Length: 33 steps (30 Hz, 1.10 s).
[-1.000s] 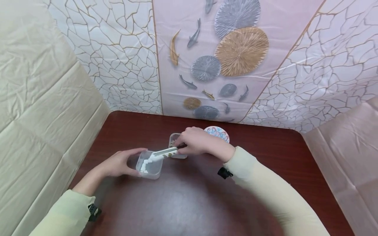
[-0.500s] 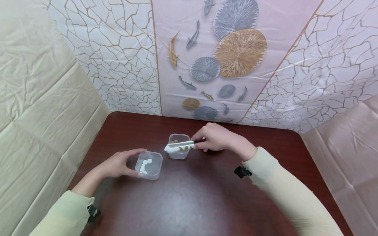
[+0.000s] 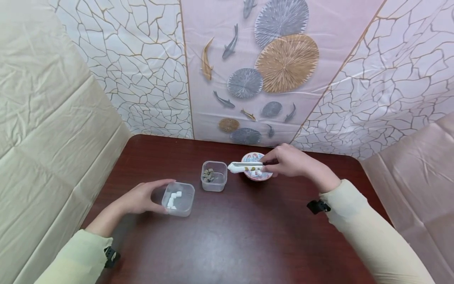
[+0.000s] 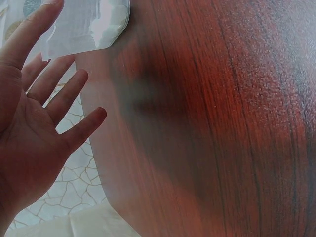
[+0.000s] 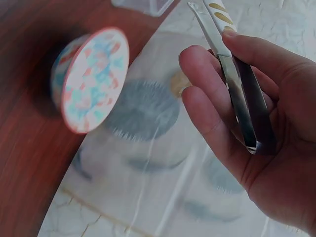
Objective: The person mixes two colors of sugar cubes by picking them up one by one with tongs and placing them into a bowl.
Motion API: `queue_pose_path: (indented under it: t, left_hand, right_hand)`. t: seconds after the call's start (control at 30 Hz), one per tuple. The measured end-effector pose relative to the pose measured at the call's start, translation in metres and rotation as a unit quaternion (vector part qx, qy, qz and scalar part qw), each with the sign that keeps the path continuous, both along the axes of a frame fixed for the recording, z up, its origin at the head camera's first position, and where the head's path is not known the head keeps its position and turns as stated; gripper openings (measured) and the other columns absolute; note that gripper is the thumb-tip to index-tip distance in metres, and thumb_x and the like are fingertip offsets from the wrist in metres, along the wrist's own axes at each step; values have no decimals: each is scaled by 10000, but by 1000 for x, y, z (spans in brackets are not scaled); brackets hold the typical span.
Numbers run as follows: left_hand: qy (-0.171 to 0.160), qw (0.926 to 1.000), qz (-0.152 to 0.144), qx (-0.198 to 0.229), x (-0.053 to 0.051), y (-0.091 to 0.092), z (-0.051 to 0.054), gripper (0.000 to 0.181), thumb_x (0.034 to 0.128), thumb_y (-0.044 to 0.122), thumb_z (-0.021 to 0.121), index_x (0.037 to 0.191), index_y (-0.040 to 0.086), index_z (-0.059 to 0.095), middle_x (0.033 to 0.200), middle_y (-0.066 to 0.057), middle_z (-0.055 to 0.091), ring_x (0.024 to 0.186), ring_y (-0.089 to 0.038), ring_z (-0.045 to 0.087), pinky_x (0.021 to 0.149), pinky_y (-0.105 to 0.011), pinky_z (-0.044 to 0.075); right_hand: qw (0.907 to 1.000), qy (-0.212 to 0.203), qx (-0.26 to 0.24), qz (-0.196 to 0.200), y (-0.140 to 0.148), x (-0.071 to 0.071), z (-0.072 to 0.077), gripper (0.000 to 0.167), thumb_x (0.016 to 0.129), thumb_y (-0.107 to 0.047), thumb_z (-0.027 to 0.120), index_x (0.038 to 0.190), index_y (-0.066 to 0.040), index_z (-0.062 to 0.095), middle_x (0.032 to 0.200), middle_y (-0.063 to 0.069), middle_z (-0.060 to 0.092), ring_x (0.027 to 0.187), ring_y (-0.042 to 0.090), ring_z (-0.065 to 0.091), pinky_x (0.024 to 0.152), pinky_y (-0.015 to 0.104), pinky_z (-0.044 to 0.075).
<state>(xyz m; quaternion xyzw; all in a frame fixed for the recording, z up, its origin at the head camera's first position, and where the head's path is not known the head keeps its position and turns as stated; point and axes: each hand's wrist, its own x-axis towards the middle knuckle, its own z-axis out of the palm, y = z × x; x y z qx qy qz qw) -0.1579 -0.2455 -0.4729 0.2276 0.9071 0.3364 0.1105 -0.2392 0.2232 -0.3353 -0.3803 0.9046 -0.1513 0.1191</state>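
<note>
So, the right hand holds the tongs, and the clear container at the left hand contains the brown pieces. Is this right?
Only the contents are wrong: the clear container at the left hand contains white cubes, as the head view shows. The right hand does hold the tongs.

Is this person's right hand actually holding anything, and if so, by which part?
Yes: the right hand holds the tongs by the metal handle, close to where the white arms begin.
</note>
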Motion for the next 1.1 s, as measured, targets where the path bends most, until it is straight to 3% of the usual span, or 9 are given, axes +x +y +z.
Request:
queue_pose_path:
  t: [0.33, 0.83, 1.1]
  left_hand:
    - [211, 9997, -76, -41, 0, -3, 0, 915, 755, 433, 971, 1528, 140, 580, 1431, -130, 674, 1273, -342, 644, 1036, -574, 512]
    - [257, 9996, -99, -41, 0, -3, 0, 913, 755, 433, 971, 1526, 137, 581, 1425, -115, 678, 1276, -339, 644, 1041, -578, 514]
    - [153, 9998, -91, 25, -1, -3, -1, 919, 757, 416, 976, 1534, 133, 573, 1429, -131, 674, 1278, -331, 641, 1044, -580, 510]
  right_hand:
    - [9971, -111, 340, -673, 31, -11, -11, 250, 1002, -160, 739, 1221, -57, 801, 784, -62, 780, 618, 26, 705, 888, 513, 602]
    - [9900, -136, 997, -992, 37, -35, -42, 271, 1000, -216, 754, 1223, -71, 803, 800, -61, 772, 664, 147, 754, 881, 510, 604]
    - [9889, -453, 847, -1131, 35, -38, -41, 362, 1010, -239, 748, 1300, -21, 752, 772, -52, 760, 639, 69, 707, 864, 486, 604]
